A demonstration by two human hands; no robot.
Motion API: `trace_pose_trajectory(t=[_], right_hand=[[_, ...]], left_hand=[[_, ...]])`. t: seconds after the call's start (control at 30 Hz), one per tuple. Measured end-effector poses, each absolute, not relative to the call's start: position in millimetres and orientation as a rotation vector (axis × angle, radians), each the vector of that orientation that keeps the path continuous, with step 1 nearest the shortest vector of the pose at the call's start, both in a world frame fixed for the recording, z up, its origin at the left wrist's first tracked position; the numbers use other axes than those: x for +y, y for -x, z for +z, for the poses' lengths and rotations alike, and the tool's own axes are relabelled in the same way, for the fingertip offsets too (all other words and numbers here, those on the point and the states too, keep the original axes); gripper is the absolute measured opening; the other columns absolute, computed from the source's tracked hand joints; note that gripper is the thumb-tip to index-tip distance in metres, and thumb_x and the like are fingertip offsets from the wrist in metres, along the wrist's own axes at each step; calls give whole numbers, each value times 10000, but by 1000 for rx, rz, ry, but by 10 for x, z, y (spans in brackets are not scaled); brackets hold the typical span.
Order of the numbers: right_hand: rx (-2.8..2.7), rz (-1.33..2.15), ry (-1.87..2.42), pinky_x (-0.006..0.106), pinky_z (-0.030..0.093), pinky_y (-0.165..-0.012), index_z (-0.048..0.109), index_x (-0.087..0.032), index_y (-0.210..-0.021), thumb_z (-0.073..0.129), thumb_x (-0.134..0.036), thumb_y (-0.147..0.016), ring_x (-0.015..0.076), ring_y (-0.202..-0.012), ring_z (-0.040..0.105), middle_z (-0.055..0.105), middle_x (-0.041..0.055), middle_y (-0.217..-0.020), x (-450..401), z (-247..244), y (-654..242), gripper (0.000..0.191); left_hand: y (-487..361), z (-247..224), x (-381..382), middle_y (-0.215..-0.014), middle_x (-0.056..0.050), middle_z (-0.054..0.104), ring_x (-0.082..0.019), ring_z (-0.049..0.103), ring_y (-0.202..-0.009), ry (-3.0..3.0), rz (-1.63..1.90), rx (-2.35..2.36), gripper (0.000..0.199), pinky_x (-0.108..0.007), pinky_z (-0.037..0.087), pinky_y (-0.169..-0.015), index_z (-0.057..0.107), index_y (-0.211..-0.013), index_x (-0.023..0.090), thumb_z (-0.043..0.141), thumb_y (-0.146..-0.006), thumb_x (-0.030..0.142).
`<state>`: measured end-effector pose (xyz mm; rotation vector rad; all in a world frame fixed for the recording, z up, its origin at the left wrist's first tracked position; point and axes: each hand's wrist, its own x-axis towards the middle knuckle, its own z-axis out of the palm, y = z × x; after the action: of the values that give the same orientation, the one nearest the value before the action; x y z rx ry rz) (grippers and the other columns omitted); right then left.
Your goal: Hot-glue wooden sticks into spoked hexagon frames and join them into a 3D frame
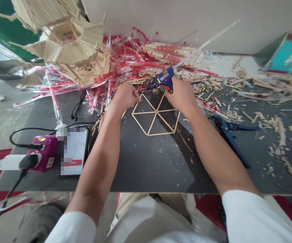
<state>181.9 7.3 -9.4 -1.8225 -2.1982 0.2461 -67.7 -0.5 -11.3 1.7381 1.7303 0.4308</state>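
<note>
A flat hexagonal frame of thin wooden sticks (156,112), with spokes meeting at its centre, lies on the dark tabletop between my forearms. My left hand (126,97) is closed in a pinch at the frame's upper left corner. What its fingertips hold, if anything, is hidden; a short length of stick (124,114) shows just below that hand. My right hand (182,92) is wrapped round a blue hot glue gun (164,78), whose nozzle points left above the frame's far side. A clear glue stick (209,40) juts from the back of the gun.
A wooden stick pagoda model (77,50) stands at the far left. Red-and-clear plastic wrappers (125,54) and stick offcuts crowd the back. Blue cutters (230,138) lie right; eyeglasses (79,109), a phone (75,150) and a purple plug adapter (45,153) with cables are left.
</note>
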Motion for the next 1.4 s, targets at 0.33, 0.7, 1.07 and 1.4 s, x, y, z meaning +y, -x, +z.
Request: trace_pose_trajectory(t=[0.33, 0.7, 1.07, 1.4], right_hand=[[-2224, 241, 1773, 696, 549, -1191, 697, -67, -1362, 692, -302, -1092, 474, -1252, 745, 772, 239, -1179, 136, -180, -1874, 358], [-2215, 275, 1704, 690, 541, -1205, 727, -106, -1355, 702, -377, -1096, 458, -1299, 704, 756, 214, -1199, 141, -215, -1927, 377], [-2221, 202, 1726, 667, 553, -1169, 694, -111, -1367, 692, -379, -1063, 470, -1274, 722, 765, 239, -1222, 172, -179, -1955, 405], [-2143, 223, 1632, 612, 603, -1034, 612, -183, -1437, 866, -577, -943, 460, -1233, 727, 751, 197, -1245, -28, -6, -2126, 681]], left_hand=[[653, -92, -7, -639, -45, 682, -276, 769, -780, -1724, 425, 1749, 30, -421, 627, -919, 845, -837, 169, 872, -850, 171], [659, -76, -22, -617, -30, 655, -231, 710, -706, -1731, 435, 1733, 66, -394, 595, -896, 838, -810, 171, 872, -864, 188], [650, -67, -33, -636, -35, 672, -225, 705, -729, -1724, 420, 1749, 60, -390, 606, -886, 839, -839, 157, 863, -891, 175], [738, -175, 34, -645, -55, 706, -360, 764, -922, -1713, 510, 1714, 337, -485, 660, -916, 927, -1067, 241, 935, -731, 267]])
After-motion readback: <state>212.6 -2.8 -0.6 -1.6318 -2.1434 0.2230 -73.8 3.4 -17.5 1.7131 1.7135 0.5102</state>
